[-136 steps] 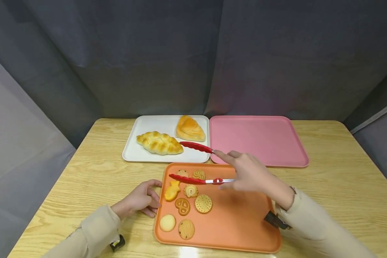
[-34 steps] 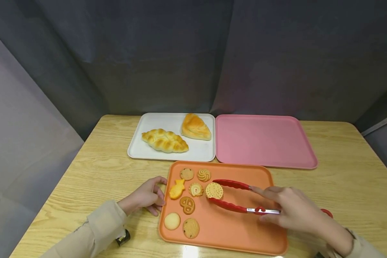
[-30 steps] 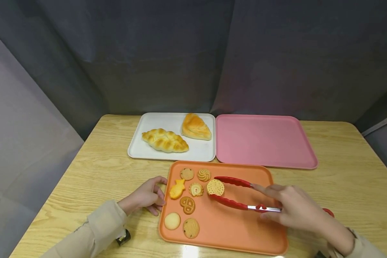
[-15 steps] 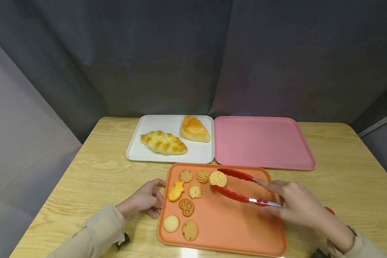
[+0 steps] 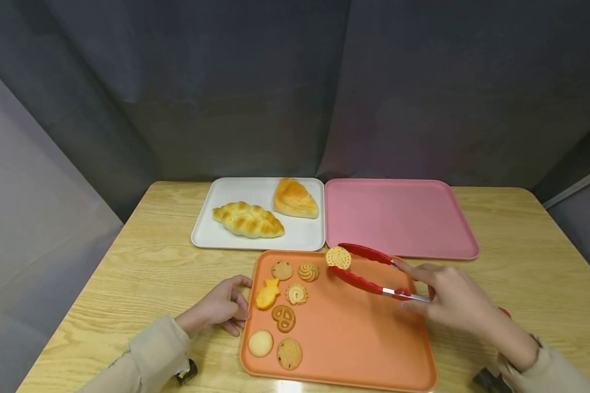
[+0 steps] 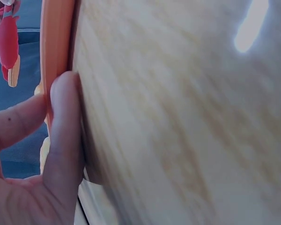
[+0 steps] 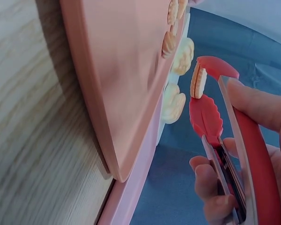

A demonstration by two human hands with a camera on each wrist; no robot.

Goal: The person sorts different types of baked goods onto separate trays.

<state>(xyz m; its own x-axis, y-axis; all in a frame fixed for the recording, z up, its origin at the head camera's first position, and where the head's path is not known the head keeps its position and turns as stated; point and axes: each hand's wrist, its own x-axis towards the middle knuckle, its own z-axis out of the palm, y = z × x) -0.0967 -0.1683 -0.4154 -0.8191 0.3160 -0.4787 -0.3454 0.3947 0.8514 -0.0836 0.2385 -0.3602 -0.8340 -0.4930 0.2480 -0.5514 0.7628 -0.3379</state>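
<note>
My right hand grips red-tipped metal tongs, thumb and fingers on opposite arms. Between the red tong tips is a round, dotted sandwich biscuit, which the right wrist view shows edge-on, raised off the orange tray. At that tray's left side, my left hand pinches the rim, thumb outside and a finger over the edge in the left wrist view. On the tray's left half lie a pretzel biscuit, a fish-shaped biscuit, a swirl biscuit and several other round ones.
Behind the orange tray stands a white tray bearing a braided bread and a triangular pastry. Right beside it, a pink tray has nothing on it. A dark curtain hangs behind the wooden table.
The tongs have closed around the dotted biscuit and lifted it from among the others toward the pink tray. The left hand has stayed at the orange tray's rim.
</note>
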